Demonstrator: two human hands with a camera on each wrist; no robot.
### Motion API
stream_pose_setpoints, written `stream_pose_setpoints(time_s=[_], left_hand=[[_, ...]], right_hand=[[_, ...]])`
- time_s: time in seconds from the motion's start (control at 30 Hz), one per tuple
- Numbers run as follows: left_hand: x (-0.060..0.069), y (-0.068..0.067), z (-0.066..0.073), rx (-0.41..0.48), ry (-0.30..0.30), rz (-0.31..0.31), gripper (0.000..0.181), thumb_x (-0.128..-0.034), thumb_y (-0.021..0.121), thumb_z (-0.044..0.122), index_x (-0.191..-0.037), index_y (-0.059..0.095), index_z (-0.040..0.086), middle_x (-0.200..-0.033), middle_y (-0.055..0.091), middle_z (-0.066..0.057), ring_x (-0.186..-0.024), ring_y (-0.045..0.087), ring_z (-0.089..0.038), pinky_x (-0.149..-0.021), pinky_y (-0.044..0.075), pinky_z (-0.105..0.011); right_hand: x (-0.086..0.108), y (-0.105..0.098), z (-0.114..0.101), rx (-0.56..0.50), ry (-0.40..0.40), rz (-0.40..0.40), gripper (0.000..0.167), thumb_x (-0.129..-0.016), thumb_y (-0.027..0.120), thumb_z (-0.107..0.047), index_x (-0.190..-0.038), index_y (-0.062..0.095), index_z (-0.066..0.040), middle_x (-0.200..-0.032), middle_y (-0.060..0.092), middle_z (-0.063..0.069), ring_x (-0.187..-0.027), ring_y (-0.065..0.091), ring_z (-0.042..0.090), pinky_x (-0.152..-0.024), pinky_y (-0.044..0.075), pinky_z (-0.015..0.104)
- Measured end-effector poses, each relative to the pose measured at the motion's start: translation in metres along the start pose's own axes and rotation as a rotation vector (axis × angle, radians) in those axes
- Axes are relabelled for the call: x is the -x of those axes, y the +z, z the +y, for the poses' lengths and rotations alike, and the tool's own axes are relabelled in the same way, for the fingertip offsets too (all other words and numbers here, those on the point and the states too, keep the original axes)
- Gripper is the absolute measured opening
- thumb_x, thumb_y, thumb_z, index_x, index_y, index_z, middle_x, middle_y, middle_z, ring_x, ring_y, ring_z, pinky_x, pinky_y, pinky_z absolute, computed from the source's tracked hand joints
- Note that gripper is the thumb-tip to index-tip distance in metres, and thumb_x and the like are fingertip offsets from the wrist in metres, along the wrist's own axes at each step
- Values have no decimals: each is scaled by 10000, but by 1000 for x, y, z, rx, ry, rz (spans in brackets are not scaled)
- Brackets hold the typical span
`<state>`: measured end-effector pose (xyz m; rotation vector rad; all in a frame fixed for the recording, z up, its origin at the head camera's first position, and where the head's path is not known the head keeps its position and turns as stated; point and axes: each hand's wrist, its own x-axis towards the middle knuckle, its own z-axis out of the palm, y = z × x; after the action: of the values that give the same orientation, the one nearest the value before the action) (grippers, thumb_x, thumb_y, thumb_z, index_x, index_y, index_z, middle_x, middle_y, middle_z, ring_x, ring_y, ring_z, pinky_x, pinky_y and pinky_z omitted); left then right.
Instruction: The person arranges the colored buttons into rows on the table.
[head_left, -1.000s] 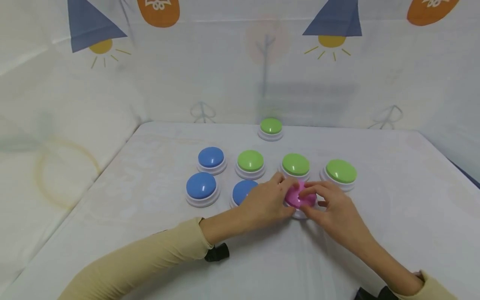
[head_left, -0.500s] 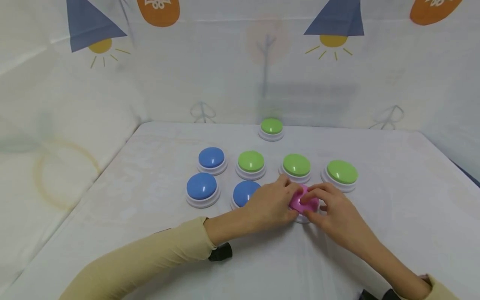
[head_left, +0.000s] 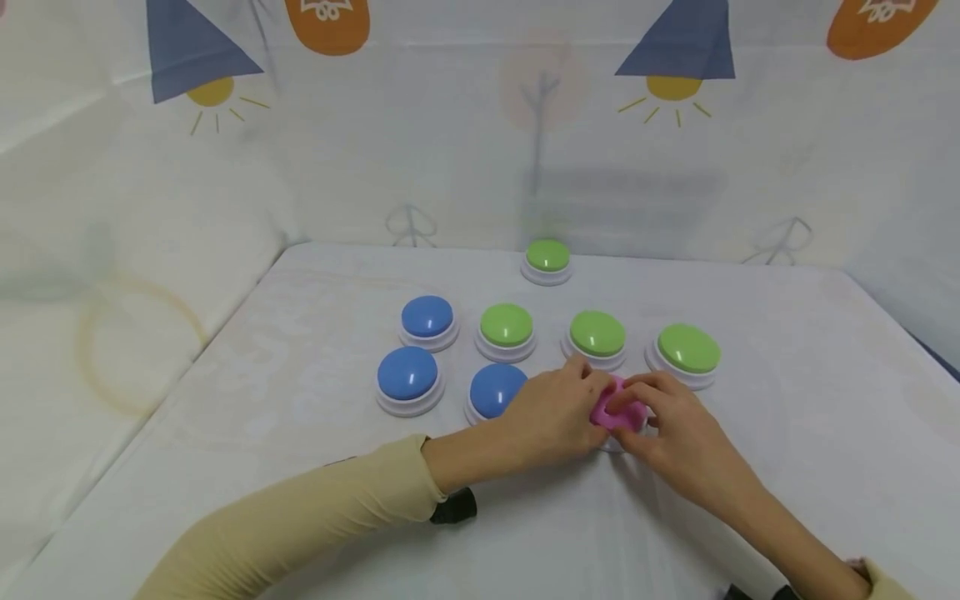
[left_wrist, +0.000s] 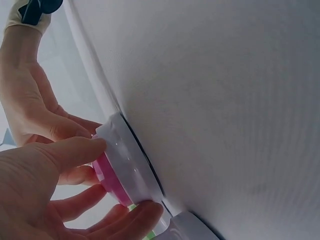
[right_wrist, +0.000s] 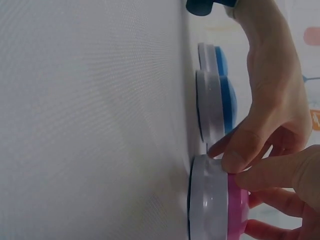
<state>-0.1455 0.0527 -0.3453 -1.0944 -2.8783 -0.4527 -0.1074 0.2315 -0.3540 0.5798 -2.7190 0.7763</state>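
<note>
Both hands hold a pink push button with a round white base, standing on the white cloth. My left hand grips its left side, the thumb near the seam between cap and base and the fingers round the far side, as the left wrist view shows. From the right, my right hand pinches the pink cap with thumb and bent fingers. Part of the button is hidden behind the hands. A blue push button sits just left of my left hand, and a green one stands right behind the pink one.
Two more blue buttons stand on the left. Further green buttons are at the right, the middle and the back. White printed cloth hangs behind the table. A black device sits under the left wrist.
The pink button and both hands have shifted a little to the right and toward me. The hands keep hold of it. The other buttons stay in place, apart from a slight camera shift.
</note>
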Motion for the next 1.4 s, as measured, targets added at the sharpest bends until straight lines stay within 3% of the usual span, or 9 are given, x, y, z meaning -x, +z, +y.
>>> stream_pose_setpoints(time_s=[0.37,0.67,0.9,1.03,1.4], left_hand=[[0,-2,-2,22,-3,-27,497,-851,765,326,-1296,598,179,-1095,536,-7,-866,542,-81,-714,480,-126],[3,-1,-3,2,11,-2,489,-856,759,349,-1286,594,183,-1094,538,-14,-852,540,-84,-681,472,-128],[3,-3,-4,3,19,2,522,-850,768,340,-1307,583,167,-1121,545,-22,-847,542,-80,-652,449,-112],[3,-8,-6,11,8,-9,559,-848,767,335,-1339,564,161,-1133,544,-24,-863,546,-83,-660,462,-110],[3,-27,-15,21,-20,-17,607,-878,734,400,-1393,535,148,-1228,539,-37,-975,570,-110,-753,527,-143]], right_hand=[[-2,-4,-5,12,13,-26,331,-723,853,-64,-1011,704,-127,-1113,616,55,-990,577,237,-753,545,396],[-2,-4,-4,3,-16,9,381,-730,849,-72,-1071,691,-129,-1147,619,67,-1037,577,251,-738,532,350],[-1,-8,-4,-32,44,-25,349,-773,829,-89,-1080,684,-170,-1217,604,73,-1150,542,295,-781,534,397],[-2,-9,-4,-41,30,-22,378,-773,826,-74,-1107,669,-154,-1205,604,63,-1144,545,284,-782,544,397],[-10,-15,-4,-76,3,1,466,-805,801,-77,-1229,608,-71,-1214,590,122,-1169,512,334,-901,480,621]])
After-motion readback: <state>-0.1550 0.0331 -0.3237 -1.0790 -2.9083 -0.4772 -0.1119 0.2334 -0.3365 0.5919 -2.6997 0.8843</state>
